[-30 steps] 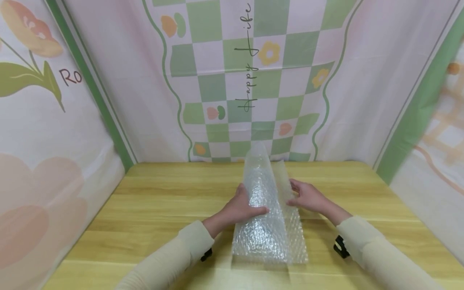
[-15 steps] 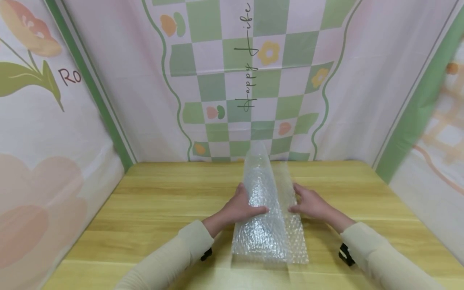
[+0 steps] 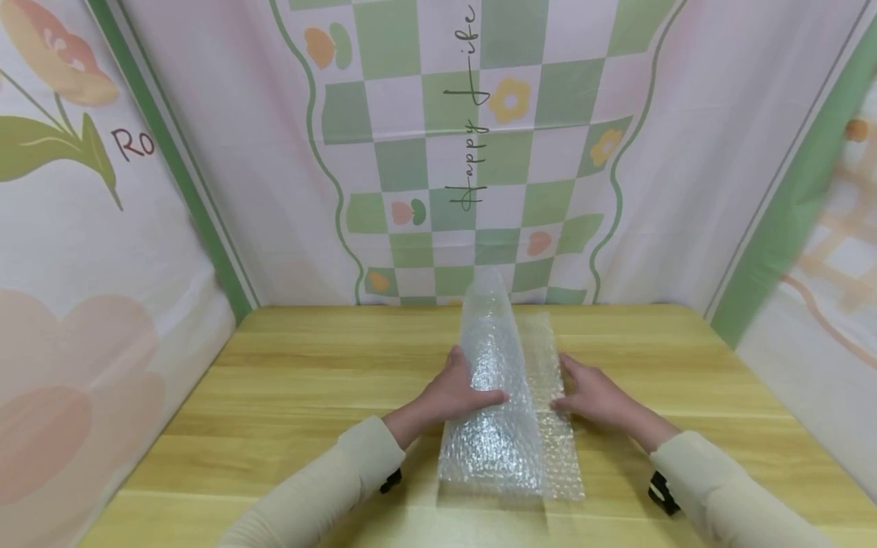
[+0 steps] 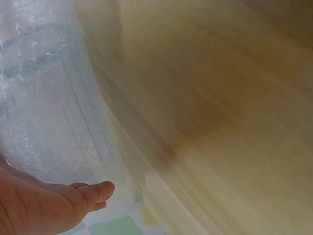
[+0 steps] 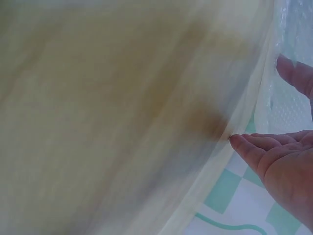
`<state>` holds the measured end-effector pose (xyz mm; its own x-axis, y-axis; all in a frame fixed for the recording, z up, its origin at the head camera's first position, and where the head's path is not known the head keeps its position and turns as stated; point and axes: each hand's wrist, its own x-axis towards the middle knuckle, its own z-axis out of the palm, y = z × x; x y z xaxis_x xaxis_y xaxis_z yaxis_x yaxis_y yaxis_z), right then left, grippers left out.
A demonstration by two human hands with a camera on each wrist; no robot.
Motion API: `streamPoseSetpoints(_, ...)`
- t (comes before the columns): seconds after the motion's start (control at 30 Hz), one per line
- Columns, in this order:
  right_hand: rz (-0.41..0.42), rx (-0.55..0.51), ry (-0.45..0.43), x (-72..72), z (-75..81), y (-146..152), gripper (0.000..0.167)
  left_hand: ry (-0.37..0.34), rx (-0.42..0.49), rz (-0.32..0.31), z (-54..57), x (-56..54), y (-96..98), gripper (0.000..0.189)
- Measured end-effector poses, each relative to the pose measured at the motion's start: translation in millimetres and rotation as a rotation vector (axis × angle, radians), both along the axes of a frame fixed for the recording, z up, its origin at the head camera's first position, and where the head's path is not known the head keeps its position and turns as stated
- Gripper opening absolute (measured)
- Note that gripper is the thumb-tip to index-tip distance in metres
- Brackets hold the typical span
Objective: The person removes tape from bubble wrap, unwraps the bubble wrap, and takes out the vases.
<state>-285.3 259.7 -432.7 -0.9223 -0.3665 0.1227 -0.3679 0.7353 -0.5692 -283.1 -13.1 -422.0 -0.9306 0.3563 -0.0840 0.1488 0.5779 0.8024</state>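
Note:
A bundle of clear bubble wrap [image 3: 495, 449] lies lengthwise on the table, narrower at its far end. Through the plastic, the left wrist view shows a pale, ring-like outline [image 4: 36, 68] of something enclosed. My left hand [image 3: 454, 390] holds the bundle from its left side, thumb laid across the top. A loose flap of bubble wrap [image 3: 563, 449] spreads out to the right of the bundle. At that flap's right edge is my right hand [image 3: 594, 390], thumb and fingers apart; its fingers look straight in the right wrist view [image 5: 279, 152].
The wooden table [image 3: 308, 380] extends to both sides of the bundle. A checked, printed curtain [image 3: 479, 152] hangs right behind the table's back edge, and patterned cloth [image 3: 89, 304] borders the left side. Dark wrist camera mounts [image 3: 662, 493] sit below the sleeves.
My right hand has shifted right and slightly toward me along the flap. The flap now lies flatter and further out. My left hand has stayed in place on the bundle.

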Motion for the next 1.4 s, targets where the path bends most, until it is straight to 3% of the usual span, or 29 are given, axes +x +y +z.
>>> streamPoseSetpoints(0.47,0.058,0.105,0.111,6.7,-1.8,4.8,0.086,-0.001,-0.006,0.004,-1.0,-0.8,0.7,0.130)
streamPoseSetpoints(0.93,0.072,0.280,0.206,12.2,-4.7,9.6,0.079,-0.002,-0.012,0.002,-1.7,-1.0,0.8,0.131)
streamPoseSetpoints(1.23,0.118,0.304,0.269,14.2,-4.8,5.9,0.067,0.000,-0.004,0.005,-1.5,-1.7,1.4,0.131)
streamPoseSetpoints(1.4,0.153,0.305,0.250,14.2,-4.7,5.4,0.062,-0.007,0.005,0.005,-1.3,-1.4,1.3,0.131)
